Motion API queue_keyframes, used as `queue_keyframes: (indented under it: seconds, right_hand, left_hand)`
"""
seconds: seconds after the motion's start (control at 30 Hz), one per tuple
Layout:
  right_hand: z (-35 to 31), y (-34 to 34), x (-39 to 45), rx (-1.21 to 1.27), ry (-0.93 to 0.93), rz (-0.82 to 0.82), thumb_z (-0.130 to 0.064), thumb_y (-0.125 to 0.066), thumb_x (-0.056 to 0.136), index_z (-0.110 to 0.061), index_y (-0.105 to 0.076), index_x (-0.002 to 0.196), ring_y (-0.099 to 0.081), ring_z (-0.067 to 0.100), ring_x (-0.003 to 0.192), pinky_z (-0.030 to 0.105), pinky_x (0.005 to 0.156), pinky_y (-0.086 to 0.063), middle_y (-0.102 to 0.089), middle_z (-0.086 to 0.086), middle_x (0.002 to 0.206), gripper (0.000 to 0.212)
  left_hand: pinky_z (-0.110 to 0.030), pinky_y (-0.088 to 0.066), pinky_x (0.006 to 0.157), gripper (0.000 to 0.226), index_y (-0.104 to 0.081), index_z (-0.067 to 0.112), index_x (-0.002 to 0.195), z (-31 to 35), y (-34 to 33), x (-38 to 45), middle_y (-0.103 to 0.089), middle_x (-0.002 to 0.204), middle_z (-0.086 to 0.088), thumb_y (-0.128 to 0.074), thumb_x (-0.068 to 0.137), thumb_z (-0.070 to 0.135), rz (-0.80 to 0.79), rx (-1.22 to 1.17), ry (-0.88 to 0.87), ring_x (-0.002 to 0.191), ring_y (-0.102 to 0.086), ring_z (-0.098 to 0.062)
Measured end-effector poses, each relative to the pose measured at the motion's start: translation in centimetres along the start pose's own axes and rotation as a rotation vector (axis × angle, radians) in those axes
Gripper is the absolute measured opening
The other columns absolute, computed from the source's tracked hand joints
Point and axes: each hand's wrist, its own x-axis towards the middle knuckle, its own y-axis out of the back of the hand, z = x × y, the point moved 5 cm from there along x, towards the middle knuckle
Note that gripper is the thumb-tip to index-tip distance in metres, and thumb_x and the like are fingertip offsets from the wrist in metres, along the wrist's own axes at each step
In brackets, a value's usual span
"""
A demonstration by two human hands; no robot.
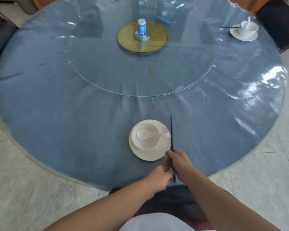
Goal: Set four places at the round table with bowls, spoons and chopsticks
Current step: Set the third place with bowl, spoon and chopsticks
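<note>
Lower centre of frame: dark chopsticks (171, 139) are gripped at their near end by the right hand (179, 164), fingers curled round them; tips point up-frame, shafts run just beside the right rim of the near plate (150, 155). The left hand (158, 175) is pressed against the same near end; its grip cannot be told. Round table (73, 114) is covered in blue cloth under clear film. Near bowl (146, 139) sits on the plate, spoon (150, 134) laid in it. Upper right: second plate (244, 36), bowl, spoon and chopsticks are set. Upper centre: blue bottle (141, 28) on the glass turntable (140, 80).
</note>
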Motion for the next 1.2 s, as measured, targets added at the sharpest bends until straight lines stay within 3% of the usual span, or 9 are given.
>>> queue_keyframes:
  seconds: [0.13,0.33,0.43,0.57,0.7,0.8,1.0,1.13,1.2]
  right_hand:
    - [-0.1,-1.7,-0.8,-0.092,0.006,-0.012,-0.018,-0.051,0.097,-0.005,-0.06,0.075,-0.057,0.019,0.051,0.028,0.049,-0.046,-0.06,0.005,0.057,0.027]
    - [-1.3,-1.2,-1.0,-0.702,0.137,0.04,-0.046,-0.049,0.092,-0.012,-0.057,0.064,-0.056,0.01,0.051,0.025,0.046,-0.038,-0.06,-0.002,0.052,0.045]
    - [-0.8,-1.4,-1.1,-0.738,0.126,-0.033,-0.036,-0.052,0.089,-0.011,-0.066,0.077,-0.064,0.013,0.064,0.025,0.055,-0.048,-0.069,0.0,0.061,0.032]
    - [-1.3,-1.5,-0.6,-0.814,0.152,-0.043,-0.024,-0.054,0.089,-0.015,-0.059,0.072,-0.052,0.012,0.061,0.024,0.05,-0.038,-0.058,-0.003,0.065,0.021]
    - [-1.4,-1.6,-0.4,-0.859,0.15,-0.029,-0.021,-0.055,0.089,-0.013,-0.054,0.06,-0.046,0.012,0.053,0.024,0.047,-0.036,-0.053,-0.001,0.057,0.03]
    - [-1.4,-1.5,-0.4,-0.849,0.159,-0.032,-0.02,-0.056,0.088,-0.01,-0.063,0.064,-0.048,0.01,0.051,0.021,0.046,-0.036,-0.056,-0.004,0.054,0.027]
    - [-1.3,-1.3,-0.8,-0.687,0.142,-0.022,-0.023,-0.058,0.087,-0.011,-0.067,0.07,-0.062,0.012,0.06,0.022,0.053,-0.046,-0.069,0.001,0.064,0.023]
    - [-1.3,-0.4,-1.7,-0.6,0.179,0.007,-0.026,-0.056,0.087,-0.013,-0.069,0.08,-0.067,0.018,0.072,0.03,0.066,-0.053,-0.071,0.003,0.074,0.019]
    - [-1.2,0.5,-2.6,-0.684,0.231,0.037,-0.033,-0.056,0.089,-0.017,-0.067,0.091,-0.064,0.017,0.075,0.031,0.067,-0.052,-0.068,-0.003,0.079,0.019]
  left_hand:
    - [-0.022,-0.043,0.051,0.017,-0.057,0.016,0.1,-1.2,-0.8,0.4,-0.066,0.081,-0.003,-0.04,0.102,0.016,-0.186,-0.445,0.167,0.065,-0.062,-0.014]
    - [-0.018,-0.039,0.048,0.019,-0.063,0.007,0.101,-2.4,2.0,1.6,-0.067,0.076,-0.005,-0.044,0.102,0.012,-0.001,-0.429,0.135,0.055,-0.054,-0.008]
    - [-0.019,-0.036,0.049,0.018,-0.061,0.011,0.094,-1.9,2.5,1.6,-0.063,0.075,-0.004,-0.044,0.1,0.011,0.051,-0.35,0.102,0.056,-0.055,-0.01]
    - [-0.019,-0.04,0.045,0.015,-0.058,0.018,0.088,-1.6,2.1,1.3,-0.061,0.081,-0.001,-0.047,0.092,0.008,0.154,-0.13,0.064,0.057,-0.06,-0.011]
    - [-0.027,-0.039,0.056,0.015,-0.056,0.023,0.078,-1.0,2.3,1.4,-0.057,0.072,-0.002,-0.048,0.087,0.014,0.259,0.247,-0.081,0.064,-0.056,-0.026]
    - [-0.034,-0.04,0.065,0.012,-0.054,0.021,0.079,-1.0,2.8,1.8,-0.066,0.092,-0.015,-0.048,0.088,0.017,0.273,0.388,-0.109,0.091,-0.062,-0.034]
    - [-0.025,-0.039,0.061,0.005,-0.05,0.017,0.084,-1.0,4.3,0.9,-0.054,0.09,-0.008,-0.055,0.084,0.018,0.291,0.429,-0.181,0.082,-0.053,-0.025]
    - [-0.027,-0.036,0.101,0.041,-0.051,0.018,0.13,-1.5,5.9,-0.6,-0.044,0.129,0.003,-0.056,0.09,0.024,0.27,0.655,-0.337,0.121,-0.043,-0.015]
    - [-0.028,-0.03,0.109,0.051,-0.044,0.02,0.139,-1.4,7.2,-1.9,-0.037,0.141,0.005,-0.055,0.091,0.032,0.35,0.822,-0.471,0.132,-0.032,-0.015]
